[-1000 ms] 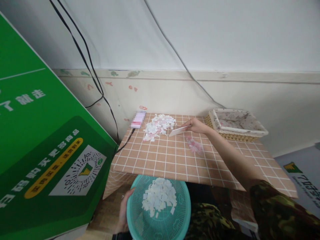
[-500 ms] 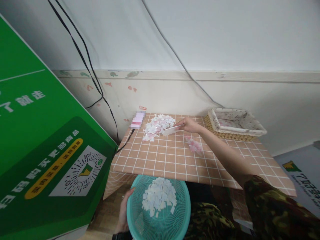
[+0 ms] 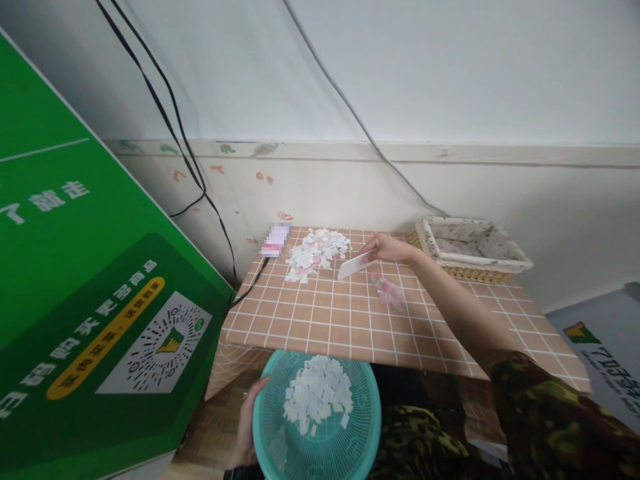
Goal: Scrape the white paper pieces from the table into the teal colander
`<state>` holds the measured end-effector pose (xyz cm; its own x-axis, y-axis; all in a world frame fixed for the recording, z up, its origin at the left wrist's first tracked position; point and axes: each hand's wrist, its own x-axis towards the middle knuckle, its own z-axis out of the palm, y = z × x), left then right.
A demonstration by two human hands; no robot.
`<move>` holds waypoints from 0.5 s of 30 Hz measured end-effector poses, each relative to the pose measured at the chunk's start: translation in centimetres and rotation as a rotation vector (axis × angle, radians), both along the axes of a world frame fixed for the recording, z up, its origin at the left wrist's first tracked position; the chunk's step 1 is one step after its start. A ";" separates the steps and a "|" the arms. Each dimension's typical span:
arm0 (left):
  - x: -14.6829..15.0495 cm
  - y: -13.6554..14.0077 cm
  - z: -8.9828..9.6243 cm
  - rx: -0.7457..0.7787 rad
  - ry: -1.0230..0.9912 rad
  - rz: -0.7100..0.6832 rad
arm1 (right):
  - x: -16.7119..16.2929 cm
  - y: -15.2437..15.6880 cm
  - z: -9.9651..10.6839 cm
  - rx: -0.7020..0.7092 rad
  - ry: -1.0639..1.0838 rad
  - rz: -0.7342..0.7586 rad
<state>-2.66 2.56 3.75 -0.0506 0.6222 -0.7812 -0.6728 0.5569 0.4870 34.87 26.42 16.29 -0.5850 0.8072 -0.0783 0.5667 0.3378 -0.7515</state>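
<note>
My left hand (image 3: 249,417) grips the left rim of a round teal plastic basket (image 3: 367,427) just below the table's front edge. Inside the basket lies a heap of small white paper scraps (image 3: 319,390). Above the table, my right hand (image 3: 387,249) pinches a flat white card (image 3: 356,265), tilted with its free end pointing left. A pile of white and pinkish paper scraps (image 3: 317,252) rests on the table left of the card, with a gap between them. A pink printed patch (image 3: 387,291) shows on the tabletop below my right hand.
The table (image 3: 310,320) has a brown checked cover. A lined wicker basket (image 3: 473,270) stands at its back right. A blurred pink item (image 3: 276,240) with a black cable sits at the back left. A big green panel (image 3: 90,267) stands on the left.
My right hand has moved slightly to the right with the card, away from the scrap pile. My left hand and the teal basket have stayed nearly still.
</note>
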 end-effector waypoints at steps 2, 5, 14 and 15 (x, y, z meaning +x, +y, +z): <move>0.0 0.0 0.1 -0.006 -0.034 -0.001 | 0.3 0.1 0.1 0.004 0.005 -0.024; 0.1 0.1 0.1 -0.001 -0.034 0.011 | 0.4 0.4 -0.2 0.014 0.037 -0.058; 0.0 -0.1 -0.2 0.004 0.024 0.008 | 1.3 0.0 0.0 -0.107 0.003 -0.006; 0.0 -0.1 -0.3 0.002 0.027 0.005 | 0.9 -0.2 0.0 -0.105 0.030 -0.011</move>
